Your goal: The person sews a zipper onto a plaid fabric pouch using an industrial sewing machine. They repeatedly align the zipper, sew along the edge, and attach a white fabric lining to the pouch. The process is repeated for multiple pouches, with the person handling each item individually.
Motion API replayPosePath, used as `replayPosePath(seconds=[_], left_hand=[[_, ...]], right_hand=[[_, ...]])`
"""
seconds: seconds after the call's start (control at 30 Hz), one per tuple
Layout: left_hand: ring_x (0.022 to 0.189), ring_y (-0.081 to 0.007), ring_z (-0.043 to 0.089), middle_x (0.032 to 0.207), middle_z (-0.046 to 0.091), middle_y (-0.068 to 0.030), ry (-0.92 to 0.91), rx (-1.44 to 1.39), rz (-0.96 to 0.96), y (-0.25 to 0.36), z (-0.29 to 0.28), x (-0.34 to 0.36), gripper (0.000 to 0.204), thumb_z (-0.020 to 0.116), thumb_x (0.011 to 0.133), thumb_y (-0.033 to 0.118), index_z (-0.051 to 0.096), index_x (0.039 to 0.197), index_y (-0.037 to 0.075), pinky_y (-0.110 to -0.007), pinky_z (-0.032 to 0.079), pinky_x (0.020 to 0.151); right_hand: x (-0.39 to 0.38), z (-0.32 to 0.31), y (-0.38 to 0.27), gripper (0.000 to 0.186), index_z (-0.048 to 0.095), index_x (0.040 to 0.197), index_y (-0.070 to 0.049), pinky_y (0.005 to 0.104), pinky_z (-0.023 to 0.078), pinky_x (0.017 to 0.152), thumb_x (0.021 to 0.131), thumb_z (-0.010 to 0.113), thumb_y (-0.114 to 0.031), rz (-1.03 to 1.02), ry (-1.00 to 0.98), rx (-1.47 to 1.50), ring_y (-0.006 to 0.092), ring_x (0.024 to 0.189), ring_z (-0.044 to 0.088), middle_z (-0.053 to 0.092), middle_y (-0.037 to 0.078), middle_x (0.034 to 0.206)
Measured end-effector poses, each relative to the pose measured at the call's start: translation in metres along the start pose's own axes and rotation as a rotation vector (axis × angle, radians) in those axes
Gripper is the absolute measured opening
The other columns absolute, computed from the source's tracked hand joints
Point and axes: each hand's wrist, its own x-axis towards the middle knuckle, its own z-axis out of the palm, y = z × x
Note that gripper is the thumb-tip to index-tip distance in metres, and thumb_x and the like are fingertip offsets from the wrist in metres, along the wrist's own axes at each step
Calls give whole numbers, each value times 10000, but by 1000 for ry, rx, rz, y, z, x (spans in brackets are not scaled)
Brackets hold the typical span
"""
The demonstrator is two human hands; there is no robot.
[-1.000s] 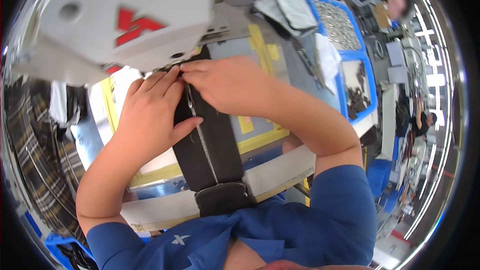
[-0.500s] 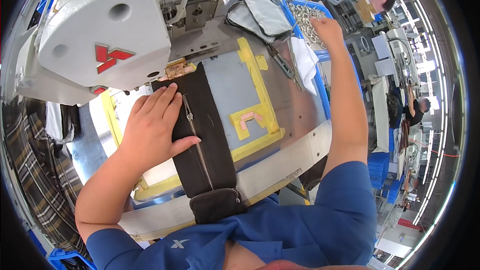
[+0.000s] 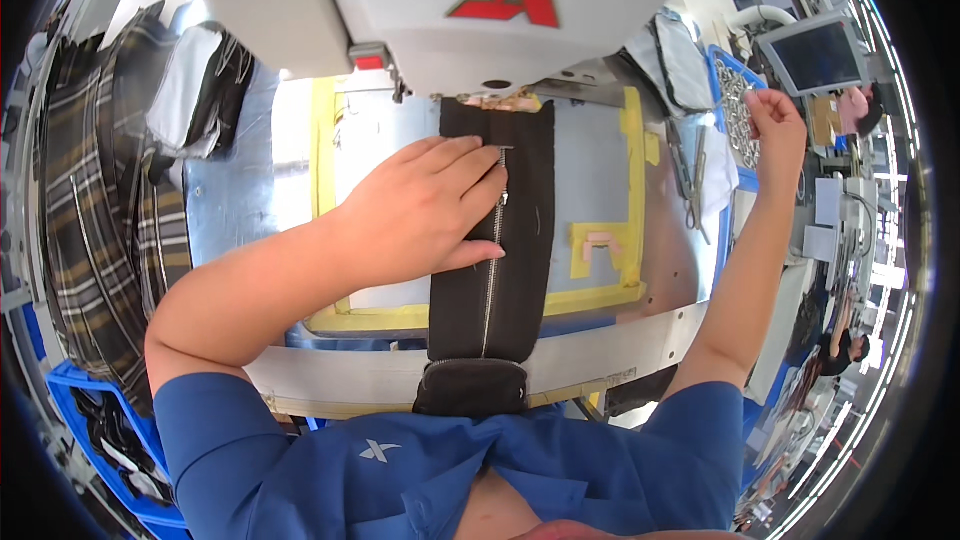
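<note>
Factory sewing counter, metal-topped: the left hand lies flat and open, grip unclosed, pressing the black zippered fabric strip just beside its zipper, under the white machine head. Right hand is raised far right over the blue tray, fingers pinched; contents indiscernible. Judgement: keep pressure even, fingers off the teeth; yellow frame leaves side room, little toward the machine.

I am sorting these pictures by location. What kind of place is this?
Probably a garment factory: a big sewing machine, a black fabric strip with a zipper under the left hand, and stacked plaid cloth.
</note>
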Motion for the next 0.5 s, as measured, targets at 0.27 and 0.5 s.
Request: replayPosePath(seconds=[0.27,0.5], left_hand=[[1370,-397,616,1446,634,-228,21,-4,-24,-6,5,-1,828,806,865,576,624,1404,-25,-480,508,1157],[1370,-402,608,1455,626,-230,33,-27,-74,-7,4,-2,912,820,821,592,600,1443,-37,-484,493,1157]], right_hand=[[-122,144,-138,165,796,1094,27,285,576,716,938,746,43,-389,-786,125,152,797,706,744,98,987],[-134,178,-140,155,805,1044,-31,371,566,684,900,747,-18,-581,-677,-10,300,786,723,756,134,931]])
